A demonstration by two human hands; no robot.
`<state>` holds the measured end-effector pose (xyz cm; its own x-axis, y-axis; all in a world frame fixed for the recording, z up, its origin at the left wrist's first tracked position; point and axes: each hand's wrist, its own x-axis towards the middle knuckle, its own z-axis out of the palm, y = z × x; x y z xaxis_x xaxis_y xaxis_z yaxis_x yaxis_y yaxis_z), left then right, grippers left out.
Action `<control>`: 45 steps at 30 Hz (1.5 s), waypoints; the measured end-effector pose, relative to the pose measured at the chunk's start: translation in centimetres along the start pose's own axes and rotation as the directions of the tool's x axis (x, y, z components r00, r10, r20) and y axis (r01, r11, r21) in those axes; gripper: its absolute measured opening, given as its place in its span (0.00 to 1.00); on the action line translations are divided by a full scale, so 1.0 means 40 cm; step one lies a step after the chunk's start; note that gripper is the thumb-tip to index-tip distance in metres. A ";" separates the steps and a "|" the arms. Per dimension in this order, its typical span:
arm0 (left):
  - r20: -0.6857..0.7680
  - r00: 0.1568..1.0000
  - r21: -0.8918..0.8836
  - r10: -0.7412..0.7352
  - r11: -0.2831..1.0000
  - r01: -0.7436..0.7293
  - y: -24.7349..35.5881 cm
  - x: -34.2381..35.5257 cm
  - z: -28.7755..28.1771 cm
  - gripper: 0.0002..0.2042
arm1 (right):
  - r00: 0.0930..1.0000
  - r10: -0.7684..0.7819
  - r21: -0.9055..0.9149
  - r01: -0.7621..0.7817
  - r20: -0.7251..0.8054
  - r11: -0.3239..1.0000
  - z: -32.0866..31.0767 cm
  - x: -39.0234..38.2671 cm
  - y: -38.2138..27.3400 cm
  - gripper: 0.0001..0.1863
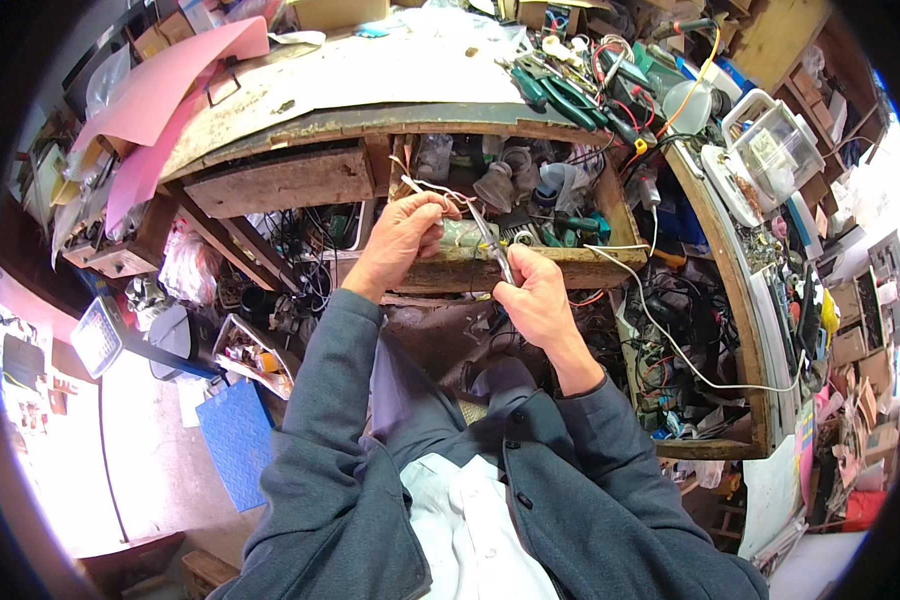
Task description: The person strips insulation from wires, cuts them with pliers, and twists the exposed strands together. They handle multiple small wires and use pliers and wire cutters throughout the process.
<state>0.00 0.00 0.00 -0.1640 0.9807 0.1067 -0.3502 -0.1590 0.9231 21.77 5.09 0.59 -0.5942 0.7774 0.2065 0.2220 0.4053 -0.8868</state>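
Observation:
My left hand (pixel 402 238) is closed, its thumb and fingers pinching thin whitish and pinkish wires (pixel 440 190) over the open drawer (pixel 435 272). Loose wire ends stick up beyond the fingertips. To its right, my right hand (pixel 538 300) is wrapped round a slim silver plier-like tool (pixel 488 240). The tool slants up and left, and its tip meets the wires or lies just beside them; I cannot tell which. In the drawer beneath are clear plastic pieces (pixel 495 185) and green-handled tools (pixel 582 224).
A worktop (pixel 370 75) spans the far side, with green-handled pliers (pixel 560 100) heaped at its right. A white cable (pixel 670 345) loops across the open right-hand compartment, which is full of tangled wires. Pink sheets (pixel 165 95) hang at the left. A blue textured mat (pixel 235 440) lies lower left.

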 end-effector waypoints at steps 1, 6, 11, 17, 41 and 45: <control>-0.005 1.000 0.005 -0.013 1.000 0.013 0.002 -0.001 0.003 0.11 | 1.000 -0.001 0.037 0.001 -0.018 0.999 0.009 -0.001 0.007 0.09; -0.006 1.000 0.015 -0.029 0.999 0.029 -0.006 0.007 -0.002 0.10 | 0.995 0.025 0.189 -0.007 -0.094 0.982 0.056 0.009 0.010 0.10; -0.091 0.995 -0.019 -0.034 0.999 0.032 -0.003 -0.003 -0.012 0.10 | 0.859 0.125 0.414 0.108 -0.497 0.904 -0.027 0.058 -0.018 0.10; -0.024 0.998 0.004 -0.053 0.999 0.053 0.014 -0.002 -0.001 0.11 | 0.951 -0.159 0.185 0.212 -0.266 0.959 -0.132 0.044 -0.159 0.11; 0.087 0.996 0.186 0.000 0.982 -0.016 -0.017 0.004 -0.014 0.11 | 0.943 -0.246 0.025 0.258 -0.223 0.966 0.014 0.040 -0.108 0.07; 0.076 0.997 0.224 0.027 0.974 -0.043 -0.005 0.002 0.007 0.11 | 0.959 -0.142 0.144 0.181 -0.244 0.973 -0.045 0.134 -0.009 0.06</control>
<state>0.31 0.16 -0.07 -0.1028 0.9819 0.1594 -0.1272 -0.1719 0.9769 19.87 9.97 2.77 -0.4125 0.8056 0.4252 -0.0026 0.4657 -0.8849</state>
